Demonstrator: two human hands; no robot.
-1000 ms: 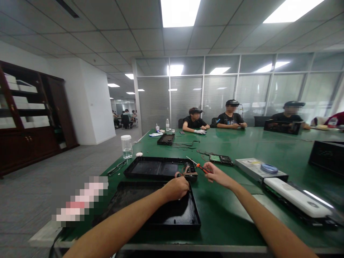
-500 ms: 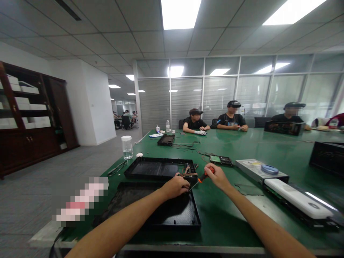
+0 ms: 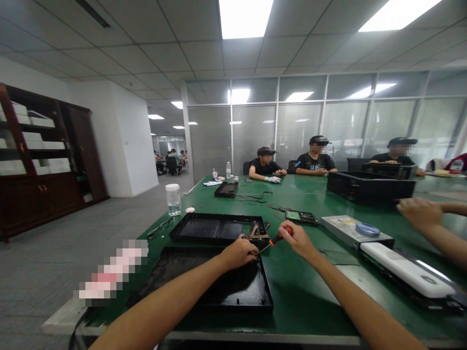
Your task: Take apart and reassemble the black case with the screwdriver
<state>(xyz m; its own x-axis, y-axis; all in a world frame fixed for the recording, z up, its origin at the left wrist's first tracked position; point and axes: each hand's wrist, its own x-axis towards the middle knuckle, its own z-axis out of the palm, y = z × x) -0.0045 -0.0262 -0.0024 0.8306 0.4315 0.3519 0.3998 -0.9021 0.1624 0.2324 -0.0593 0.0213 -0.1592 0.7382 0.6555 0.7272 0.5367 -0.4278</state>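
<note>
Slanting down-left — screwdriver [image 3: 276,238] tip low

Open green tabletop [image 3: 314,287] at lower centre, free for passing between black tray [image 3: 233,291] on the left and white device [image 3: 404,270] on the right; further up, blocked by second tray [image 3: 204,228], circuit board [image 3: 301,216] and a co-worker's hand [image 3: 419,214] at right edge
</note>
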